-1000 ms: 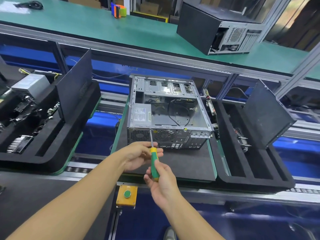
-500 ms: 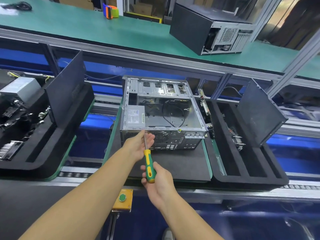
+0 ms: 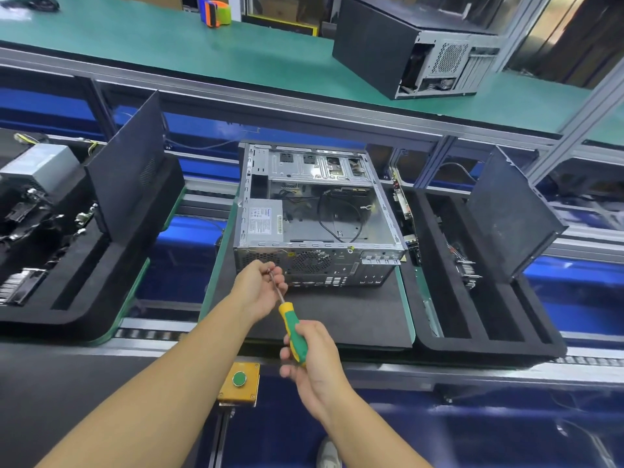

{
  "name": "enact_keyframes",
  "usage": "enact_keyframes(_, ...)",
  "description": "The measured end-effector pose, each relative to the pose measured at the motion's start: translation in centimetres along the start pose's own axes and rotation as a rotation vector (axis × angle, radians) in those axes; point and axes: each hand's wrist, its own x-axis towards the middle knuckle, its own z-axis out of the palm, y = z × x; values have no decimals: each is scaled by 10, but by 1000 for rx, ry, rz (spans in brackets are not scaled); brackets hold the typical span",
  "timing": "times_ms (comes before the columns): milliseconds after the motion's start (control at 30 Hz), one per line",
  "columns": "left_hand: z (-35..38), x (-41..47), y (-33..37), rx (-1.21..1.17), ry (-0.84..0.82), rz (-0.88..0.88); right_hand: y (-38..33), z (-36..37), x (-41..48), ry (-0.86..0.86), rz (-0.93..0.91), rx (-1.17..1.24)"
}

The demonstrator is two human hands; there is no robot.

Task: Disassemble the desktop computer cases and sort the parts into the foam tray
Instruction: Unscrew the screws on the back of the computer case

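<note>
An open silver computer case [image 3: 378, 211] lies on a black mat [image 3: 337, 315] in the middle, its rear panel facing me, a power supply [image 3: 263, 221] and black cables inside. My right hand [image 3: 314, 363] grips the green and yellow handle of a screwdriver [image 3: 292, 329]. My left hand [image 3: 260, 288] pinches the metal shaft near its tip, just in front of the case's rear panel. A black foam tray [image 3: 486, 342] stands to the right of the case, with a dark side panel [image 3: 506, 214] leaning in it and small parts inside.
A second foam tray [image 3: 87, 298] at the left holds a side panel, a power supply and other parts. Another closed case [image 3: 405, 45] sits on the green belt [image 3: 135, 38] behind. A yellow box with a green button [image 3: 239, 380] is mounted at the near rail.
Both hands with the screwdriver have moved forward to the case's rear panel; my left hand has slid up the shaft toward the tip. The view has shifted slightly.
</note>
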Motion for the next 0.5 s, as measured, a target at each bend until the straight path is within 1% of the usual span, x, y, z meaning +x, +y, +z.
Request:
enact_keyframes(100,-10,-3,6,-107,89,-20,7,-2,1,-68,-3,-10)
enact_keyframes(233,-25,-3,23,-193,172,8,14,5,3,-129,16,-8)
enact_keyframes(333,-29,-4,34,-208,141,16,18,15,7,-126,21,-46)
enact_keyframes(500,-27,-7,41,-169,12,-7,21,20,10,-76,19,-39)
